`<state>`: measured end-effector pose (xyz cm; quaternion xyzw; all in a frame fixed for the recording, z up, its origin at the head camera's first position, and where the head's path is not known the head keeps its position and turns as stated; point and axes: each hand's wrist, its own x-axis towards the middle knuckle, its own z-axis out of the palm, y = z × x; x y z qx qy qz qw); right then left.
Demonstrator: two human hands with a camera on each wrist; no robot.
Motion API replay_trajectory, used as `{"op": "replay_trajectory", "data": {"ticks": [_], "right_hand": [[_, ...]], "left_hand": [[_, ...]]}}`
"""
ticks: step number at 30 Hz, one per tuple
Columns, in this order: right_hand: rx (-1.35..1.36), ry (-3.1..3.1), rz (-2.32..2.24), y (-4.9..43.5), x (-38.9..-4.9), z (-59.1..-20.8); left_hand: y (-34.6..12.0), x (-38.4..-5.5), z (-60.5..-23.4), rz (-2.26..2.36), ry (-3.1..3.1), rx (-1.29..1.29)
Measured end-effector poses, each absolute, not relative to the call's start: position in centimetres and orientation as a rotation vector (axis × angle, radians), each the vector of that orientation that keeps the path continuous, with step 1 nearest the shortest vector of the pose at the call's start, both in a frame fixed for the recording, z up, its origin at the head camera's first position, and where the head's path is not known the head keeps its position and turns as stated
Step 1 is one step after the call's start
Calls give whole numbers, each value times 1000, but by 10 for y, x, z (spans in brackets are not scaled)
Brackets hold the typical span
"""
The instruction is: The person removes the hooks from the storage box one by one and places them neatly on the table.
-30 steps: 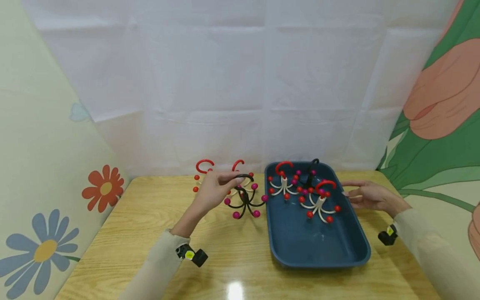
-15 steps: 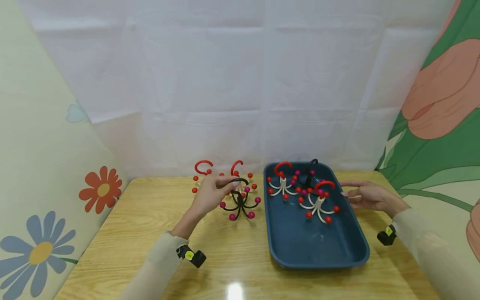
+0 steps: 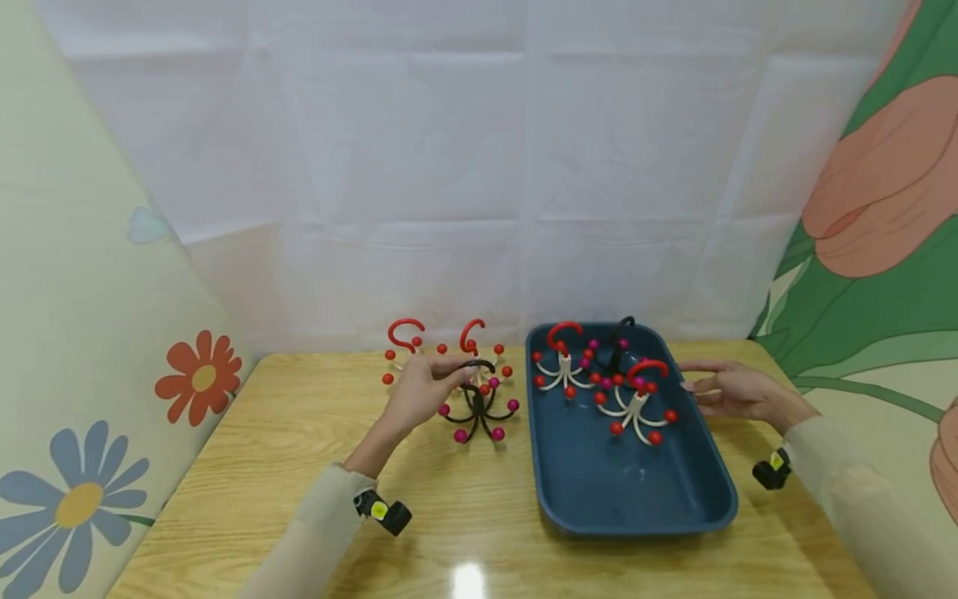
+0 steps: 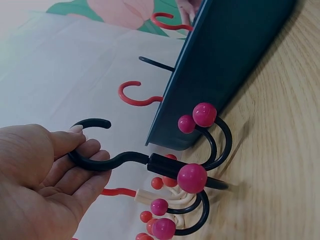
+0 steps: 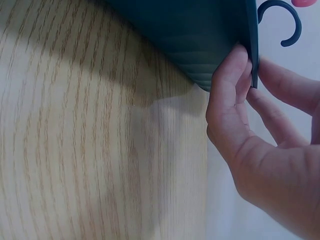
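Observation:
My left hand [image 3: 422, 391] grips the curved top of a black multi-arm hanger hook [image 4: 167, 165] tipped with magenta balls. In the head view its arms are low over the table, left of the dark blue bin [image 3: 629, 491]; whether they touch the wood I cannot tell. At the bin's far right edge, my right hand [image 5: 265, 135] pinches the rim between thumb and fingers. Inside the bin stand two white hanger hooks with red tops, one nearer [image 3: 636, 408] and one at the left [image 3: 565, 370], plus a black hanger hook [image 3: 616, 358] behind.
Two more red-topped hanger hooks stand at the table's back: one [image 3: 405, 333] partly hidden by my left hand, the other [image 3: 473, 337] behind the held one. A white sheet [image 3: 404, 183] hangs behind the wooden table [image 3: 262, 466].
The black hanger hook in my left hand has shifted slightly left, then lowered a little. My right hand stays at the bin's rim.

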<state>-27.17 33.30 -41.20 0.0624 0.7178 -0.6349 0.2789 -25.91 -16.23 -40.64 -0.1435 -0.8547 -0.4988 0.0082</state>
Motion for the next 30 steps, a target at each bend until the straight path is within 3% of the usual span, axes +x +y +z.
{"op": "replay_trajectory", "data": {"ticks": [30], "right_hand": [[156, 1920, -1709, 333, -271, -413]], "left_hand": [[-164, -256, -403, -1589, -2719, -496]]}}
